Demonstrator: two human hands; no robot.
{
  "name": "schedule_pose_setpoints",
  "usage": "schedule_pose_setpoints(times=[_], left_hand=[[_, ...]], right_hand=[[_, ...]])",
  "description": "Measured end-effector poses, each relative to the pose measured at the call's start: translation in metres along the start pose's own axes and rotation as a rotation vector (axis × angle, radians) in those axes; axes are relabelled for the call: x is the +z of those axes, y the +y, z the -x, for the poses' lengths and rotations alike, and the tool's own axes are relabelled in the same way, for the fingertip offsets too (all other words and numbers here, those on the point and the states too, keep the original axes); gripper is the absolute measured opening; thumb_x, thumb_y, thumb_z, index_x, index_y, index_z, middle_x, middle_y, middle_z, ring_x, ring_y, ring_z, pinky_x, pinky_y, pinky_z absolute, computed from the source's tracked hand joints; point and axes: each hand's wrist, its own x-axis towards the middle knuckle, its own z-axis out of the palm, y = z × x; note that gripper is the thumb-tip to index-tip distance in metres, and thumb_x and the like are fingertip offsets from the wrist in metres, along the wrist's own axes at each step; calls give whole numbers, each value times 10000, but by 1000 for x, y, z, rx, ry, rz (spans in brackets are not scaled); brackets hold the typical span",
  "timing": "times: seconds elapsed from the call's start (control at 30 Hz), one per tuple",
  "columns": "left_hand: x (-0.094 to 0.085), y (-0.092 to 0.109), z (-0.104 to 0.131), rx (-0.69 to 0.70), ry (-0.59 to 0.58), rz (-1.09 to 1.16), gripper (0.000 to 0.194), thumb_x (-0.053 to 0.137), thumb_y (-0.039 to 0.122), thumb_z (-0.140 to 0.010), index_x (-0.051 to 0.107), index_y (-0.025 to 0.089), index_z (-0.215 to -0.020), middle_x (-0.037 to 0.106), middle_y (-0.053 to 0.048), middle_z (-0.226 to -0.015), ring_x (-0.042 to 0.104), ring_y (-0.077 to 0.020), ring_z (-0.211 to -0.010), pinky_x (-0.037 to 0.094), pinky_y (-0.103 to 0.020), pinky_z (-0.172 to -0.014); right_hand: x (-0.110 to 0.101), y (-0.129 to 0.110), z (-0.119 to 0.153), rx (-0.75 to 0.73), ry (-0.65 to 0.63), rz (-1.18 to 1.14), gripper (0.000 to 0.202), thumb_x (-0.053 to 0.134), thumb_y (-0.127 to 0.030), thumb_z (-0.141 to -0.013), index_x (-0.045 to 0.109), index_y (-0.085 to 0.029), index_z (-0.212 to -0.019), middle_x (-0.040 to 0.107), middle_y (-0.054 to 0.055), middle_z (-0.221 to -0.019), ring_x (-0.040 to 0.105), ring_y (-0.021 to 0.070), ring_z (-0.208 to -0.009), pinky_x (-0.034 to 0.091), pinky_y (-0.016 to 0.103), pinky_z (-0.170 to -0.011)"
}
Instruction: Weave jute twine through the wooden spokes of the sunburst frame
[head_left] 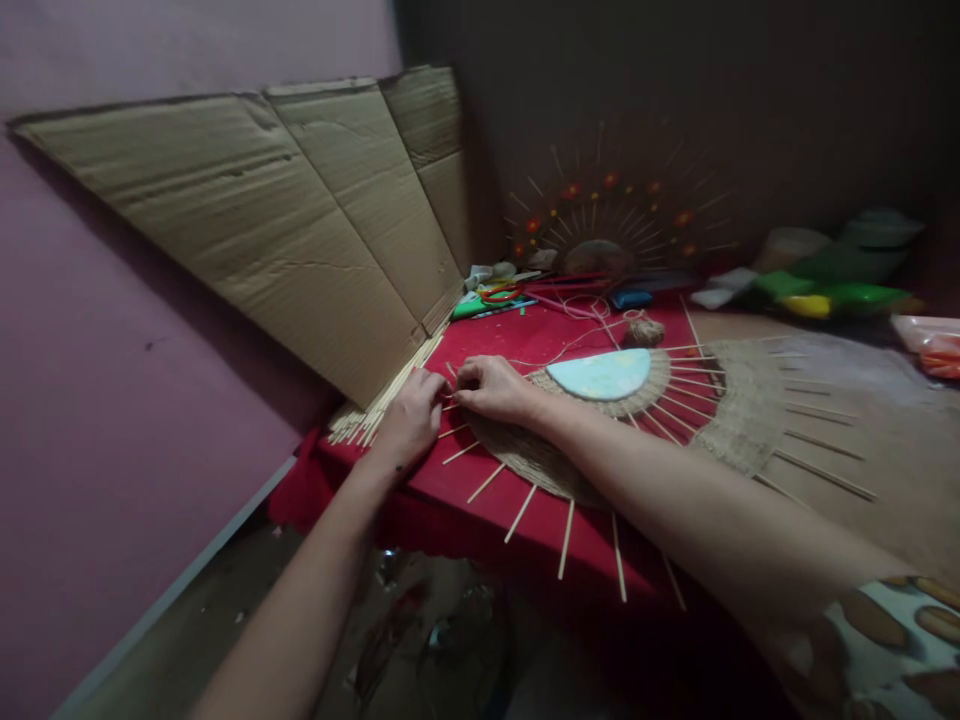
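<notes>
A half-round woven twine piece [525,452] with thin sticks fanning out of it lies on a red cloth. At its left end, my right hand [491,388] is closed in a pinch by the outer woven band. My left hand [414,415] is closed too, its fingertips nearly meeting the right ones around the leftmost sticks. What the left fingers grip is too small to make out. From a ball of twine [643,332] a strand runs over the cloth to behind my right hand. A pale blue half-disc [604,374] forms the piece's centre. My right forearm covers part of the weave.
A bundle of loose sticks [360,425] lies left of my left hand, under a leaning cardboard sheet [300,230]. Orange-handled scissors [501,294] and small items sit behind. A flower-decorated stick fan [596,215] stands at the back wall. Green packets [862,297] are at right.
</notes>
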Motion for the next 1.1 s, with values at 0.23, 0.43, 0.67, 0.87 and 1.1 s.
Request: schedule_pose_setpoints(times=[0.23,0.43,0.67,0.87,1.1], left_hand=[[-4,6,0,108,-47,129,143,421,109,-813,550,168,-798,536,-35,-812,513,-166,-766,436,-298,-724],[-3,3,0,113,-46,209,111,505,170,-844,613,175,-825,574,-15,-804,542,-135,-755,440,-254,-698],[-1,2,4,160,-31,176,187,479,185,-888,651,184,-814,583,-29,-842,545,-143,-803,433,-260,-735],[-7,11,7,219,-69,58,248,423,133,-893,669,164,-885,584,-65,-858,507,-180,-819,425,-303,-751],[-15,13,17,265,-137,27,355,411,107,-910,619,249,-1159,602,-58,-967,497,-186,-889,423,-323,-791]], right_hand=[[-5,0,1,16,-40,54,177,573,-184,-750,724,-104,-798,681,36,-706,551,118,-649,340,212,-579],[-15,-8,9,-24,-102,114,172,571,-144,-729,731,-127,-791,679,29,-715,544,118,-664,348,216,-606],[-22,-22,38,183,-74,-169,107,579,-142,-724,684,-129,-726,632,-11,-643,524,104,-612,377,219,-599],[-23,-29,49,289,60,-463,114,625,-216,-701,603,-145,-614,562,-29,-581,474,95,-569,372,233,-573],[-21,-26,59,298,116,-621,128,634,-261,-689,625,-149,-629,627,16,-623,511,106,-579,381,241,-569]])
